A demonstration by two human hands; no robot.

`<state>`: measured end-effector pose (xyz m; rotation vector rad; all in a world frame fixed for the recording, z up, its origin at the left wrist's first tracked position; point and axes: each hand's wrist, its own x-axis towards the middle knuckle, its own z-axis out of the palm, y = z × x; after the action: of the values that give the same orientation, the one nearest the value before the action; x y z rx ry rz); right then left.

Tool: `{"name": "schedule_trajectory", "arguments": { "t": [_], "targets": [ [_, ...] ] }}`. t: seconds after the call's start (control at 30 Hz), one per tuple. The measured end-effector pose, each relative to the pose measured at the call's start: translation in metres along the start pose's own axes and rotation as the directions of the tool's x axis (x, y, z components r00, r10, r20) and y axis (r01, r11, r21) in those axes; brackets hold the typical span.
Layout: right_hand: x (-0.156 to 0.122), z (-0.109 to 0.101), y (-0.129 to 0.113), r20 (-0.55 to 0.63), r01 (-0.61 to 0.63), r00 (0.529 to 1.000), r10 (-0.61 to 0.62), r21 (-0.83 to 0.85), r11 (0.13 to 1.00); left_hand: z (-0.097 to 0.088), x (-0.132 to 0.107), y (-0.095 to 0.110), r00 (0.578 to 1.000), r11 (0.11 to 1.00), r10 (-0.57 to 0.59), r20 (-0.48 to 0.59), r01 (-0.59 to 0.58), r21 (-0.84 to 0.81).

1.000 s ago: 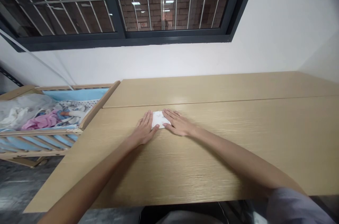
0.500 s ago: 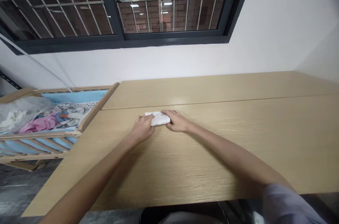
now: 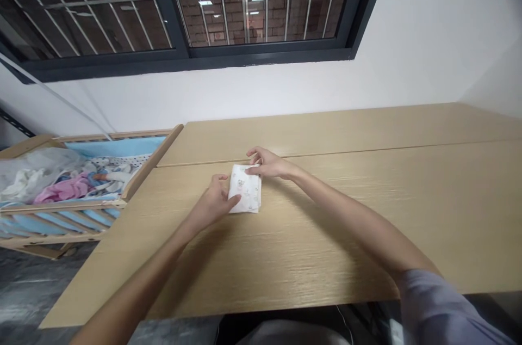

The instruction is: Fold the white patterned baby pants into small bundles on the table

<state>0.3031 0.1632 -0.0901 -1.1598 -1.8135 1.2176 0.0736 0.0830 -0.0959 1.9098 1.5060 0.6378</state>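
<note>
A folded white cloth (image 3: 246, 192) with small printed figures lies flat on the wooden table (image 3: 326, 236); its layers show at the right edge. My left hand (image 3: 216, 198) is at its left side, thumb resting over the lower left part and fingers spread beside it. At the cloth's top right corner is my right hand (image 3: 269, 164), its thumb across the top and its fingers stretched out past the far edge. Both hands look open, touching the cloth rather than gripping it.
On the left stands a wooden crib (image 3: 153, 162) with a blue lining, holding a pink cloth (image 3: 65, 188), other fabrics and a clear plastic bag (image 3: 44, 162). A barred window (image 3: 261, 54) is in the white wall behind. A seam runs along the table's far part.
The cloth has gone from a narrow strip to a larger, near-square shape with its print showing. My fingers have loosened; the right hand moved away from me, the left slightly left.
</note>
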Motion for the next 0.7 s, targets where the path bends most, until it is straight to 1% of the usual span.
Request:
{"name": "schedule_trajectory", "arguments": {
  "t": [0.07,0.13,0.2,0.3,0.37,0.43,0.5,0.53,0.57,0.63,0.7],
  "targets": [
    [0.007,0.004,0.011,0.04,-0.027,0.999,0.028,-0.045,0.999,0.009,0.003,-0.008,0.997,0.987,-0.026,0.073,0.014,0.161],
    [0.016,0.009,0.025,0.067,-0.056,0.996,0.061,-0.08,0.995,0.015,0.007,-0.012,0.992,0.945,-0.065,0.105,0.027,0.326],
    [0.025,0.014,0.038,0.069,-0.07,0.995,0.077,-0.106,0.992,0.018,0.01,-0.011,0.993,0.894,-0.082,0.088,0.034,0.447],
    [0.032,0.02,0.052,0.072,-0.036,0.996,0.046,-0.14,0.99,0.018,0.007,-0.005,0.996,0.84,-0.068,0.057,0.027,0.542],
    [0.031,0.021,0.057,0.07,0.012,0.998,0.0,-0.166,0.986,0.02,-0.003,0.002,1.0,0.783,-0.022,0.016,0.007,0.623],
    [0.025,0.02,0.056,0.041,0.068,0.997,-0.061,-0.22,0.973,0.023,-0.017,0.01,0.996,0.691,0.082,-0.037,-0.03,0.723],
    [0.014,0.018,0.049,0.015,0.164,0.986,-0.168,-0.322,0.932,0.029,-0.034,0.018,0.978,0.61,0.204,-0.053,-0.084,0.788],
    [0.006,0.017,0.043,0.028,0.228,0.971,-0.235,-0.379,0.897,0.033,-0.042,0.022,0.967,0.594,0.252,-0.043,-0.12,0.795],
    [-0.002,0.017,0.036,0.068,0.3,0.951,-0.301,-0.429,0.852,0.038,-0.049,0.024,0.957,0.599,0.288,-0.026,-0.159,0.785],
    [-0.019,0.021,0.023,0.215,0.451,0.892,-0.397,-0.477,0.755,0.05,-0.06,0.025,0.941,0.617,0.339,0.012,-0.232,0.752],
    [-0.035,0.03,0.013,0.387,0.581,0.811,-0.438,-0.456,0.674,0.064,-0.066,0.023,0.939,0.621,0.342,0.042,-0.26,0.74]
  ]
}}
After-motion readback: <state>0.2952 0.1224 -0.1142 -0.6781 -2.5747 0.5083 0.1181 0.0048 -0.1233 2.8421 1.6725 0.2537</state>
